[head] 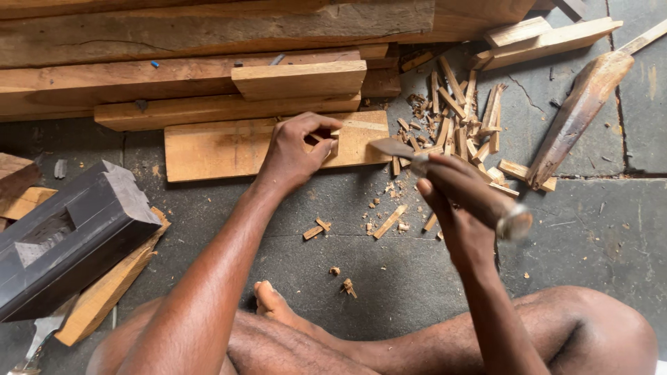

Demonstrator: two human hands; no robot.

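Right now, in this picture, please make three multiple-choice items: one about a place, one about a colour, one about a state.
1. Where does the dark block plane lie?
A. on the person's left
B. on the plank stack
C. among the wood scraps on the person's right

2. What colour is the floor?
A. white
B. dark grey
C. green

3. What is the right hand doing?
A. lying open on the floor
B. gripping a chisel
C. holding a saw

Answers:
1 A, it rests on a board at the left edge.
2 B, grey slabs show between the chips.
3 B, the fingers close round the handle, while the left hand holds a small wood piece on a plank.
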